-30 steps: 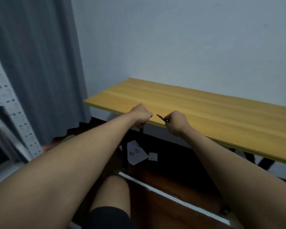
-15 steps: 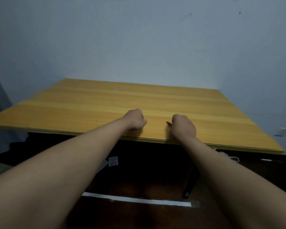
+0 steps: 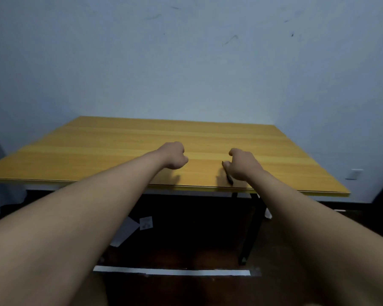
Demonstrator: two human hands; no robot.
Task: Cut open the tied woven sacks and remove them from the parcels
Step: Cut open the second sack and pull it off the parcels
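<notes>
A: Obs. Left hand (image 3: 175,156) over the centre of the wooden table (image 3: 119,142), fingers curled into a fist, nothing in it. Right hand (image 3: 241,165) lower centre-right, fingers bent downward; a thin dark tool (image 3: 227,173) lies on the tabletop just under its inner side.

B: Does the right hand grasp the tool?

A: Cannot tell. The tool looks flat on the wood, its near tip close to the front edge, and the fingers hide the contact. Probably a small cutter; too slim and dark to name further.

B: Sacks? Parcels?

A: None in frame. The task's woven sacks are out of view, so no cutting has begun here, by my reading.

B: Step in hand, then?

A: Judgement: settling the cutter on the table ahead of fetching a sack. To do it well, leave the tool further from the front edge, tip pointing away from the body, where a dragged sack will not sweep it off.

B: Room to move?

A: The tabletop beyond both hands is bare wood up to the wall (image 3: 186,74). The right front corner sits at the frame's right. Below, scraps of paper (image 3: 146,223) and a white tape strip (image 3: 170,271) lie on the dark floor.
</notes>
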